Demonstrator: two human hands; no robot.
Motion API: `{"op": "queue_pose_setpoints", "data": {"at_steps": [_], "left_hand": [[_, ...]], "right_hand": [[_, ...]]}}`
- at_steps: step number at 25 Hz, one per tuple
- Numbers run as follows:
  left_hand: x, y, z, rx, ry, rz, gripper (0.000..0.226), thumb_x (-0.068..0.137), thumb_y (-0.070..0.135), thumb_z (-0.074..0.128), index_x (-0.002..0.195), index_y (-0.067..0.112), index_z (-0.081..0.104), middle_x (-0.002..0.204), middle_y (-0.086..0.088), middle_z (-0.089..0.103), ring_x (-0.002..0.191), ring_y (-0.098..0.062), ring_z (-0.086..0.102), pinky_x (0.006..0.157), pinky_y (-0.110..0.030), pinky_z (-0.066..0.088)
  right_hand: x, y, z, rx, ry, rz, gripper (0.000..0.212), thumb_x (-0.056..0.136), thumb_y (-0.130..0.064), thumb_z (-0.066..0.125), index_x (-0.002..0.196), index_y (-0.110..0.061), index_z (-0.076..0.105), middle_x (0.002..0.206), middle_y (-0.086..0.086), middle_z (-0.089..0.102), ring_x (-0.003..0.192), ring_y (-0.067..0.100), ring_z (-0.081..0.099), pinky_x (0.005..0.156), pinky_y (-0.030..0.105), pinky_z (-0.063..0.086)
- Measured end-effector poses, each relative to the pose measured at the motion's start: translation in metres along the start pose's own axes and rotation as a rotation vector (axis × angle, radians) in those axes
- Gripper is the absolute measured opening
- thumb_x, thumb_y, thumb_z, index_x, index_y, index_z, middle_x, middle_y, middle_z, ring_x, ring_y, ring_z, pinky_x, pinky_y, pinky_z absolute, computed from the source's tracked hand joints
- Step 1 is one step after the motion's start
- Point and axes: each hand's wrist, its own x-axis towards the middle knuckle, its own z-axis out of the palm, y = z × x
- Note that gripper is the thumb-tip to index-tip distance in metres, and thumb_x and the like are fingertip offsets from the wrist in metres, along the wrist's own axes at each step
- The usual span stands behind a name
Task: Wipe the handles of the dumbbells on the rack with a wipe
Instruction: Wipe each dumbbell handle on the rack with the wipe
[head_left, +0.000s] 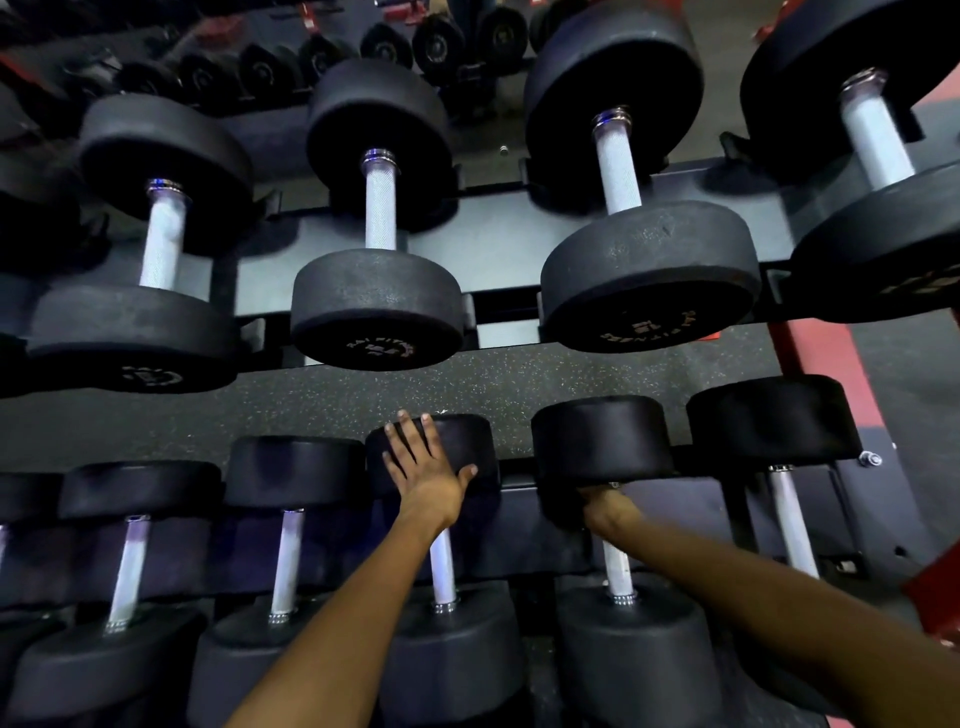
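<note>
Left hand (426, 467) spread flat on a head (457, 441); right hand (597, 506) fingers hidden lower-center, so I'd wrap the handle (618, 566) fully.

Matt black dumbbell heads (376, 306), knurled metal handles (381, 210), speckled floor (363, 395).

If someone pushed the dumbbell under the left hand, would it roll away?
Probably not easily. That dumbbell has thick, solid-looking black heads, so it is likely heavy. It seems seated in the lower rack, which should check rolling. The left hand rests flat on its far head.
</note>
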Motion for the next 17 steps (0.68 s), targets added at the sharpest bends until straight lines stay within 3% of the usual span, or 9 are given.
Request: {"op": "queue_pose_setpoints", "data": {"at_steps": [2,3,5,8,10,11,13,15,17], "left_hand": [[0.0,-0.001,0.0,0.003,0.005,0.004,0.099,0.094,0.058,0.044,0.149,0.006,-0.021,0.153,-0.021,-0.033,0.14,-0.042,-0.029,0.115,-0.055,-0.008],[0.0,-0.001,0.001,0.004,0.008,0.002,0.1,0.094,0.058,0.043,0.149,0.006,-0.021,0.153,-0.021,-0.033,0.14,-0.042,-0.029,0.115,-0.055,-0.008],[0.0,-0.001,0.002,0.011,0.018,0.002,0.099,0.094,0.058,0.043,0.149,0.005,-0.021,0.153,-0.022,-0.032,0.14,-0.042,-0.029,0.115,-0.055,-0.008],[0.001,-0.001,0.002,0.015,0.015,-0.004,0.099,0.094,0.058,0.043,0.15,0.006,-0.02,0.153,-0.022,-0.031,0.141,-0.042,-0.028,0.115,-0.055,-0.007],[0.002,-0.001,0.002,0.01,0.022,-0.009,0.099,0.094,0.058,0.045,0.15,0.006,-0.019,0.154,-0.021,-0.03,0.141,-0.041,-0.027,0.116,-0.055,-0.006],[0.001,-0.001,0.001,0.006,0.02,-0.005,0.099,0.094,0.058,0.045,0.15,0.006,-0.018,0.154,-0.021,-0.03,0.141,-0.041,-0.027,0.116,-0.054,-0.006],[0.001,-0.001,0.003,0.002,0.024,0.004,0.099,0.094,0.057,0.045,0.15,0.006,-0.018,0.154,-0.021,-0.03,0.141,-0.041,-0.027,0.116,-0.055,-0.006],[0.001,0.0,0.003,-0.001,0.025,0.001,0.1,0.093,0.058,0.045,0.15,0.006,-0.018,0.154,-0.021,-0.03,0.141,-0.042,-0.027,0.116,-0.055,-0.006],[0.001,-0.001,0.004,0.019,0.044,-0.007,0.1,0.093,0.059,0.046,0.151,0.005,-0.016,0.155,-0.021,-0.028,0.142,-0.042,-0.025,0.116,-0.055,-0.003]], "right_hand": [[-0.014,0.009,-0.013,-0.035,-0.305,-0.195,0.027,0.061,-0.056,0.063,0.052,-0.031,0.069,0.058,-0.025,0.061,0.063,-0.009,0.058,0.069,0.006,0.036],[-0.026,0.01,-0.028,-0.263,-0.241,-0.254,0.019,0.075,-0.033,0.059,0.07,-0.022,0.074,0.077,-0.014,0.07,0.082,0.002,0.062,0.081,0.012,0.042],[-0.032,0.032,-0.036,-0.375,0.174,-0.553,0.037,0.089,-0.012,0.038,0.1,-0.014,0.073,0.105,-0.003,0.07,0.102,0.012,0.064,0.095,0.022,0.046],[-0.028,0.005,-0.055,-0.427,-0.087,-0.54,0.016,0.075,-0.016,0.059,0.071,-0.017,0.074,0.077,-0.008,0.069,0.077,0.011,0.068,0.082,0.02,0.046],[-0.022,0.001,-0.049,-0.398,-0.018,-0.57,0.007,0.069,-0.023,0.076,0.067,-0.017,0.075,0.072,-0.009,0.07,0.073,0.01,0.067,0.079,0.02,0.047],[-0.026,0.009,-0.049,-0.352,0.058,-0.583,0.014,0.082,-0.021,0.066,0.075,-0.016,0.077,0.079,-0.007,0.072,0.078,0.01,0.069,0.08,0.021,0.049],[-0.04,0.02,-0.053,-0.255,0.301,-0.504,0.048,0.101,-0.014,0.03,0.09,-0.014,0.077,0.093,-0.003,0.074,0.085,0.01,0.07,0.079,0.02,0.052],[-0.065,0.012,-0.058,-0.098,0.331,-0.232,0.039,0.093,-0.016,0.036,0.093,-0.013,0.075,0.096,0.0,0.074,0.085,0.014,0.07,0.076,0.019,0.049],[-0.087,0.0,-0.06,0.292,0.311,0.316,0.029,0.089,-0.016,0.047,0.1,-0.007,0.072,0.097,0.012,0.072,0.09,0.027,0.069,0.076,0.026,0.043]]}}
